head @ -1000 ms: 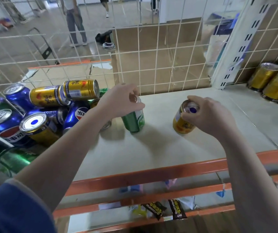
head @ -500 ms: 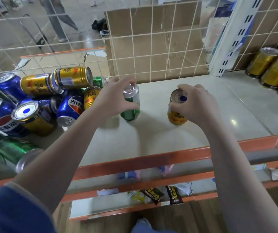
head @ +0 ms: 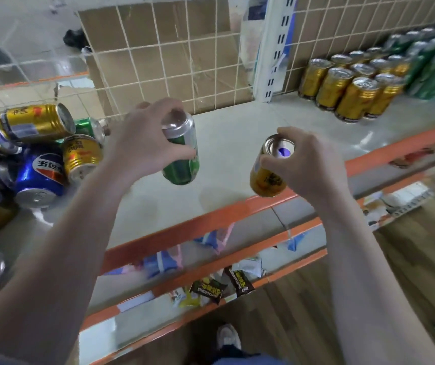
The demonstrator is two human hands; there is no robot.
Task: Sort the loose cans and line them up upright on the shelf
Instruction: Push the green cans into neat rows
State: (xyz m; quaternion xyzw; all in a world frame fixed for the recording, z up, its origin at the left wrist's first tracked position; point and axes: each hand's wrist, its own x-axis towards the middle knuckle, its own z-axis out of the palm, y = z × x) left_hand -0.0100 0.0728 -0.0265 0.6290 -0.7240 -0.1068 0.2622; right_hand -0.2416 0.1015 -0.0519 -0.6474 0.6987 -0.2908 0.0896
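Two cans are up in the air right now, one per hand. Left hand (head: 142, 138) has its fingers (head: 176, 154) wrapped round the top half of a green can (head: 180, 164), which hangs tilted over the middle of the shelf (head: 226, 143). Right hand (head: 308, 164) pinches a gold can (head: 266, 180) by its rim, also tilted, just above the orange front rail (head: 211, 219).

That gold one worries me. It's right at the shelf's lip, held only by the top edge, and smooth aluminium is slippery, so a loose pinch could send it over the rail to the floor. Both cans would also need straightening before they go down, or they'll tip and roll since they're plain cylinders on a slick, glossy pale shelf.

Off to the left sits the loose pile (head: 40, 154): shiny blue, gold and green cans lying on their sides, stacked on each other, so bumping it could start a roll. Far right, the sorted gold cans (head: 350, 85) stand upright in tidy rows with green ones behind them, against a wire grid back panel (head: 174, 56).
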